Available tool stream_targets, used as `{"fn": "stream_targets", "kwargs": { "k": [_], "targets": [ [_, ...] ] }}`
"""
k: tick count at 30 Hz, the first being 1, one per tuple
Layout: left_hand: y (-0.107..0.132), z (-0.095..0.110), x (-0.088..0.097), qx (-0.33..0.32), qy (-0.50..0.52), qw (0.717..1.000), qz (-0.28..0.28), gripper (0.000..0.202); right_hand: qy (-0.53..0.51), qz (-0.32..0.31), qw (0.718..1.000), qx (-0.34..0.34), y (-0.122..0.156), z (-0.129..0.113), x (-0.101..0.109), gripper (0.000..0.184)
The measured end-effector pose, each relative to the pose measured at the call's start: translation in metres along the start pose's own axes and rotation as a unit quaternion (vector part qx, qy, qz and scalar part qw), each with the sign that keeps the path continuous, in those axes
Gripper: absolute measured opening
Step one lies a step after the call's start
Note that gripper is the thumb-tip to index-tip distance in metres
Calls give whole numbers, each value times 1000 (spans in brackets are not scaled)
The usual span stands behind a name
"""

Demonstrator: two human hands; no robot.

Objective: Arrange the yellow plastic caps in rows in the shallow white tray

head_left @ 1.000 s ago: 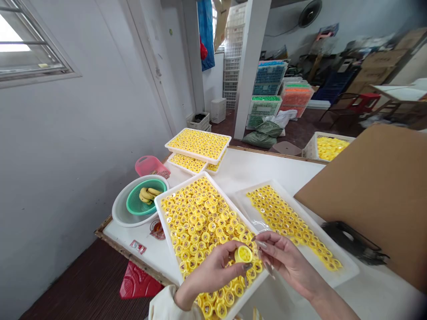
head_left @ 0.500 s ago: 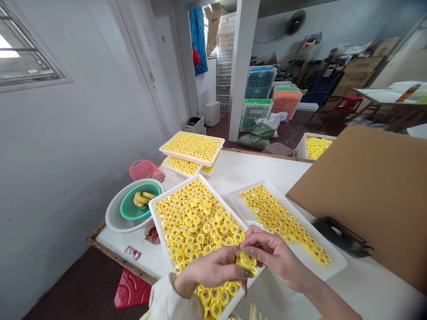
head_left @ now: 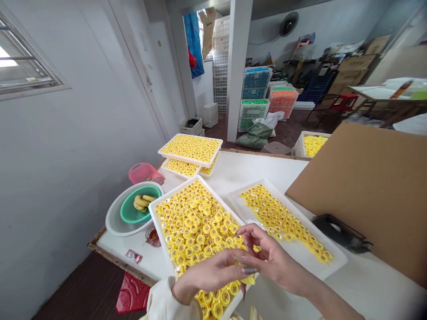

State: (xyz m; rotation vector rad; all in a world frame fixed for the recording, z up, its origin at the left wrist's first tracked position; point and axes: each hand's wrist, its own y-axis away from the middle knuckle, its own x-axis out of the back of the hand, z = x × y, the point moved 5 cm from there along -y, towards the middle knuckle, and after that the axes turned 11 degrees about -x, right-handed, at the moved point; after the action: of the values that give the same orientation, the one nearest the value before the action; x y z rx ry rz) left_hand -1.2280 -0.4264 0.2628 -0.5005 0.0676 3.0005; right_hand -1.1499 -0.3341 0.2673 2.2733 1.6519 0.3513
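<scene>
Left edge: a white basin (head_left: 113,218) on the table (head_left: 253,169) holds a green colander (head_left: 128,214) with bananas (head_left: 142,202). A pink plastic basket (head_left: 144,172) stands just behind it, touching or nearly touching. A small red-and-white sachet (head_left: 134,256) lies near the table edge, and a red mat (head_left: 131,293) lies on the floor below.

Centre: yellow plastic caps (head_left: 200,222) fill a white tray (head_left: 173,190), heaped in places. Its near corner is cut off by the frame bottom. Stacked trays (head_left: 190,160) stand beyond it, also loaded with caps.

Hands: left hand (head_left: 213,272) over the tray, fingers together, cream sleeve at the wrist. Right hand (head_left: 275,258) beside it, fingers curled, tips facing the left hand. A yellow cap (head_left: 248,280) shows under the left fingertips; the hands partly hide it, so any grip cannot be confirmed.

Right side: a second white tray (head_left: 242,200) holds a looser band of caps. A black object (head_left: 340,233), unidentified, lies against a cardboard sheet (head_left: 360,200), which blocks part of a crate (head_left: 299,149) of caps.
</scene>
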Motion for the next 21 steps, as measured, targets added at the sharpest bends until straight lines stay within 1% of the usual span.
{"fn": "stream_targets", "kwargs": {
  "k": [1, 3, 6, 8, 11, 13, 15, 17, 19, 20, 21],
  "targets": [
    [1, 1, 1, -11, -26, 999, 17, 41, -11, 22, 1000, 4, -1, 5, 1, 44],
    [2, 6, 1, -36, -80, 996, 30, 36, -41, 55, 998, 13, -4, 12, 2, 47],
    [2, 13, 2, -92, -125, 987, 35, 30, -92, 52, 994, 13, -2, 19, -1, 46],
    [1, 12, 4, -120, -133, 983, 49, 29, -111, 72, 991, 19, 3, 21, -2, 46],
    [1, -2, 4, -130, -101, 984, 71, 31, -125, 133, 983, 15, 11, 31, -3, 44],
    [0, -16, 3, -127, -46, 987, 88, 32, -134, 144, 981, 0, 13, 43, -6, 46],
    [0, -34, 8, -99, -7, 988, 121, 33, -141, 153, 978, -13, 12, 58, -8, 49],
    [1, -53, 25, -57, -8, 984, 167, 35, -150, 171, 973, -22, 9, 74, -7, 49],
    [2, -70, 56, -24, -94, 970, 222, 36, -160, 193, 968, -32, 5, 89, -2, 48],
    [3, -75, 76, -15, -165, 953, 252, 37, -165, 203, 964, -37, 3, 96, 1, 49],
    [4, -80, 97, 2, -256, 924, 282, 38, -171, 213, 961, -41, 1, 103, 4, 50]
  ]
}}
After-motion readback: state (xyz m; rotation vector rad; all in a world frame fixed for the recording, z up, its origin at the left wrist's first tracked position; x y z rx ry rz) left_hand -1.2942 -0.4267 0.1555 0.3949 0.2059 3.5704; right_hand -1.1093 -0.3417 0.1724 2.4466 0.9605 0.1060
